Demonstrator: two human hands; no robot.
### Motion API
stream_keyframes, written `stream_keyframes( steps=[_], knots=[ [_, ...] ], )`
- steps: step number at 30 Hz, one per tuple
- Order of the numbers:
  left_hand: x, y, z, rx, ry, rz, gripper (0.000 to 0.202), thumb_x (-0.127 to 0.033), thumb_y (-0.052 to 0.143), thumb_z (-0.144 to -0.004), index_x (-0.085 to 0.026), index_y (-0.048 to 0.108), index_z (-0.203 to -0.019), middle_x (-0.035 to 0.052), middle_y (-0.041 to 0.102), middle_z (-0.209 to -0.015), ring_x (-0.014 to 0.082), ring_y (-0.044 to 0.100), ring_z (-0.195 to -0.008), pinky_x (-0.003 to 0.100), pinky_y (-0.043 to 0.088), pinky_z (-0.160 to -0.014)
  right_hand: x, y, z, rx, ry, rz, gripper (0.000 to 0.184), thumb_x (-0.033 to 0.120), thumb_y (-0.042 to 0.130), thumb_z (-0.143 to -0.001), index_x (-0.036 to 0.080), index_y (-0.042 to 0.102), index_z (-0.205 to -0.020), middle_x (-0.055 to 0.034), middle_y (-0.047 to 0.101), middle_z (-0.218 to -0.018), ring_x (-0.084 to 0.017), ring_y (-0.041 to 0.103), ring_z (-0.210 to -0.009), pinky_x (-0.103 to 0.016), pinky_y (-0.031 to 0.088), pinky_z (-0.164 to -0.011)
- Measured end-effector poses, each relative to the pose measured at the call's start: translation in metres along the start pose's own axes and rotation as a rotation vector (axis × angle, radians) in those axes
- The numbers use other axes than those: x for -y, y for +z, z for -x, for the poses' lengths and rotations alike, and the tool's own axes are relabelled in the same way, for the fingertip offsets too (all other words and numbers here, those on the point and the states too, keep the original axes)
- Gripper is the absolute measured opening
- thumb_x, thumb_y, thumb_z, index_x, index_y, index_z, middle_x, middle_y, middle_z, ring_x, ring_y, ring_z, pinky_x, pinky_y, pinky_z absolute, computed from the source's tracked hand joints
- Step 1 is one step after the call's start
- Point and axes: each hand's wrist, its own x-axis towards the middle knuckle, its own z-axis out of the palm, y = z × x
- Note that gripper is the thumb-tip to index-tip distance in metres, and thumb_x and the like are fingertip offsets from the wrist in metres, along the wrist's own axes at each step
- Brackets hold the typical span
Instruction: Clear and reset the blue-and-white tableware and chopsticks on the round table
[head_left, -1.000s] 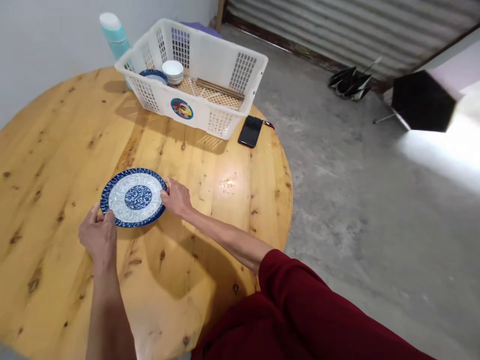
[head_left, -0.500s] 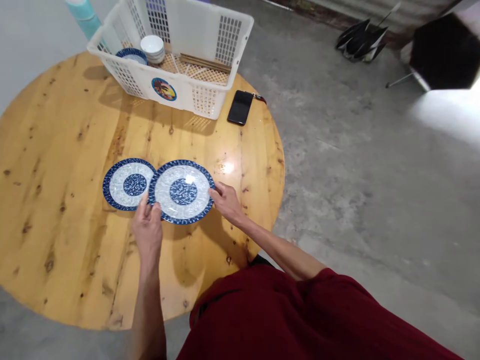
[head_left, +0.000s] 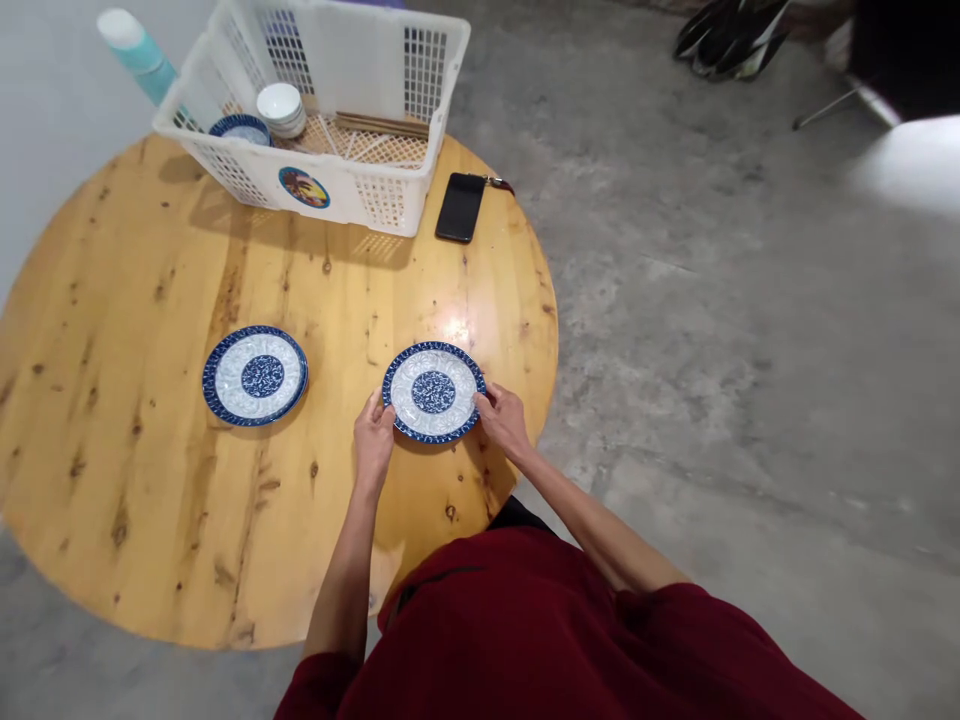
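Note:
Two blue-and-white patterned plates lie on a round wooden table [head_left: 150, 280]. The right plate [head_left: 433, 391] sits near the table's right edge, and both my hands grip its rim. My left hand [head_left: 374, 440] holds the left side of the rim with closed fingers. My right hand [head_left: 501, 418] holds the right side the same way. The left plate [head_left: 255, 375] lies flat by itself, well apart from my hands.
A white plastic basket [head_left: 330, 190] at the far edge holds a blue plate [head_left: 238, 128], stacked white bowls [head_left: 280, 106] and chopsticks [head_left: 381, 126]. A black phone [head_left: 460, 206] lies beside it. A teal bottle [head_left: 135, 52] stands behind. Concrete floor lies to the right.
One plate stayed on the left of the table. My two hands carried the second plate rightward to the table's right edge, and my view shifted right with them.

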Motion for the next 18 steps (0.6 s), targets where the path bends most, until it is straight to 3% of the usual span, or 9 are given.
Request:
stream_keyframes(
  steps=[5, 12, 18],
  knots=[
    [0.009, 0.002, -0.005, 0.015, 0.003, -0.017, 0.061, -0.036, 0.063, -0.088, -0.020, 0.057, -0.147, 0.0085, 0.076, -0.110, 0.0240, 0.071, -0.104, 0.036, 0.056, -0.094, -0.008, 0.000, -0.007, -0.009, -0.013, 0.013, 0.024, 0.043, 0.044, -0.079, 0.025, 0.038, -0.064, 0.0024, 0.042, -0.062, -0.016, 0.038, -0.060, -0.031, 0.029, -0.062],
    [0.003, 0.005, -0.007, 0.021, -0.072, 0.026, 0.058, -0.035, 0.062, -0.087, -0.016, 0.058, -0.142, 0.0033, 0.073, -0.088, 0.0161, 0.066, -0.076, 0.026, 0.056, -0.071, -0.010, 0.001, -0.015, -0.006, 0.014, -0.021, 0.024, 0.044, 0.044, -0.078, 0.025, 0.040, -0.065, 0.0026, 0.042, -0.061, -0.017, 0.040, -0.062, -0.030, 0.029, -0.062],
    [0.004, 0.007, -0.007, 0.030, -0.101, 0.074, 0.056, -0.034, 0.065, -0.084, -0.016, 0.060, -0.137, 0.0013, 0.069, -0.082, 0.0135, 0.064, -0.069, 0.027, 0.059, -0.070, -0.008, -0.001, -0.021, -0.033, 0.008, -0.026, 0.022, 0.041, 0.044, -0.078, 0.024, 0.041, -0.064, 0.0037, 0.042, -0.060, -0.016, 0.039, -0.061, -0.030, 0.030, -0.062]
  ],
)
